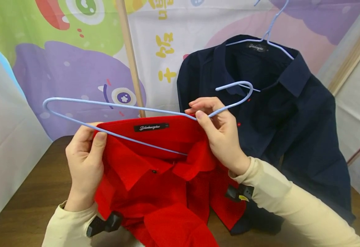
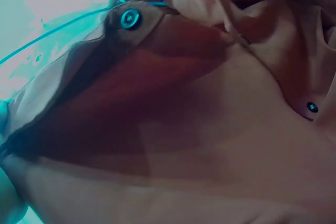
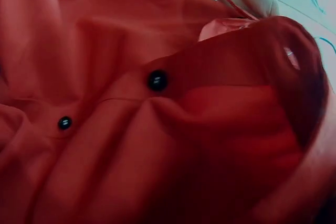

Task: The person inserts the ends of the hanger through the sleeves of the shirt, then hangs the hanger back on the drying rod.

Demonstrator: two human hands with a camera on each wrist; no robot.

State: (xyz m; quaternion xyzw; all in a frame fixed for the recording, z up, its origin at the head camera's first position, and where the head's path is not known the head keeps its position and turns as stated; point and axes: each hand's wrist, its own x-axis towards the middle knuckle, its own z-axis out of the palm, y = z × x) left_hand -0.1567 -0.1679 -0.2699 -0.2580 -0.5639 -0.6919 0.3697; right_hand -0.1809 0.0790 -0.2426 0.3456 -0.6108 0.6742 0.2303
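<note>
In the head view a red collared shirt (image 1: 127, 202) hangs between the two hands, its collar spread and a black label (image 1: 151, 127) showing inside. My left hand (image 1: 84, 157) pinches the left side of the collar between thumb and fingers. A light blue clothes hanger (image 1: 112, 103) lies across the collar, its left end sticking out past the left hand. One lower part of it goes down inside the neck. Near the hook, my right hand (image 1: 224, 135) pinches the hanger by the right collar edge. Dark buttons (image 3: 157, 80) show on the shirt front in the right wrist view.
Behind the right hand a navy shirt (image 1: 309, 137) hangs on another light blue hanger (image 1: 271, 29). Below is a brown wooden table (image 1: 22, 192). A printed cartoon curtain (image 1: 75, 75) and a wooden pole (image 1: 130, 51) stand at the back.
</note>
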